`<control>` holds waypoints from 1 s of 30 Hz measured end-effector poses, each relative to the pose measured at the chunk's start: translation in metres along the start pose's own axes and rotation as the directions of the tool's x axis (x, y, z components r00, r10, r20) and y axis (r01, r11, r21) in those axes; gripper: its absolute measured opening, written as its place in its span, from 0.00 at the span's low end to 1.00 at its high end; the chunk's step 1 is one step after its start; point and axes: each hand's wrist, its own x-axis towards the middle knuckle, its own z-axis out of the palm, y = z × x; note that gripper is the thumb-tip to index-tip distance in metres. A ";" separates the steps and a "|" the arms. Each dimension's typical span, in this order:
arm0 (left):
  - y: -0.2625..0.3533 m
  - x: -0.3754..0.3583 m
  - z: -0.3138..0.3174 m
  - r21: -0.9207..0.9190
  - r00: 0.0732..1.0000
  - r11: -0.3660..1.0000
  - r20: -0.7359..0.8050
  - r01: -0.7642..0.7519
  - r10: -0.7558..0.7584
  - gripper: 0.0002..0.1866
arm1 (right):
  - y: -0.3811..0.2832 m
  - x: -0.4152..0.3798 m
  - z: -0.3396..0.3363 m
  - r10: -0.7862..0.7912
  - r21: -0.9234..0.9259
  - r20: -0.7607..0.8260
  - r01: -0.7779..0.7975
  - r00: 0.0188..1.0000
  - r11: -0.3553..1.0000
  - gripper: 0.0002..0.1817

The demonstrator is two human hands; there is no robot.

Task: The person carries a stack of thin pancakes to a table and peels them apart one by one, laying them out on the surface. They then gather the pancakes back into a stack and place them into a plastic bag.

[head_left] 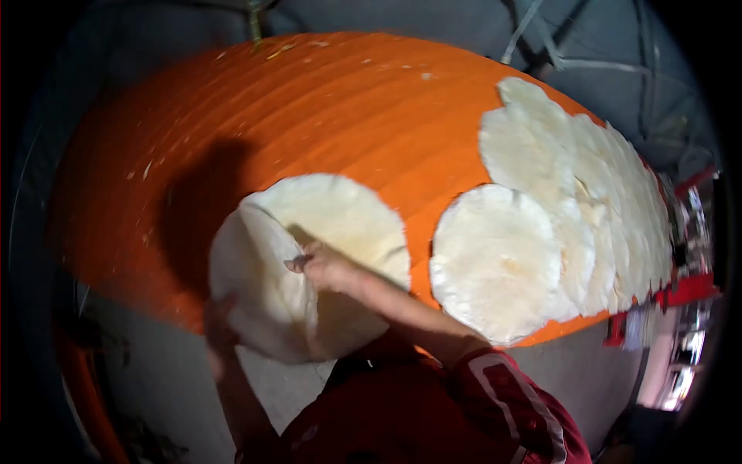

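Note:
A large round flatbread (352, 209) lies at the near edge of the orange table, and a raised layer of flatbread (267, 263) is folded up on its left side. My right hand (321, 267) pinches the lifted edge of that layer, thumb toward the left. At the layer's left rim, in shadow, my left hand (222, 319) grips the edge, its fingertips partly hidden. Part of the bread overhangs the table's near edge.
Another round flatbread (495, 263) lies to the right, beside many overlapping flatbreads (595, 209) spread in rows. The orange table (363, 100) carries scattered crumbs. Grey floor shows below its near edge, and metal legs (541, 46) stand beyond the far edge.

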 end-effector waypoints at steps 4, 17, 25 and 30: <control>0.056 0.038 -0.021 -0.887 0.554 0.060 0.231 0.457 -0.800 0.16 | -0.014 -0.053 -0.168 -0.190 0.105 0.049 0.185 0.981 0.977 0.17; 0.031 0.076 -0.047 -0.787 0.402 0.124 0.168 0.605 -0.900 0.17 | 0.200 -0.140 -0.410 0.135 0.057 -0.624 -0.127 0.770 0.990 0.19; 0.121 0.360 -0.140 0.205 0.857 0.842 0.027 0.499 -0.514 0.13 | 0.194 -0.183 -0.419 -0.224 -0.212 -0.816 0.085 0.533 0.974 0.26; 0.258 0.503 -0.011 0.483 0.981 0.875 0.184 -0.038 -0.059 0.12 | 0.187 -0.258 -0.387 -0.213 -0.261 -0.781 0.002 0.587 0.965 0.20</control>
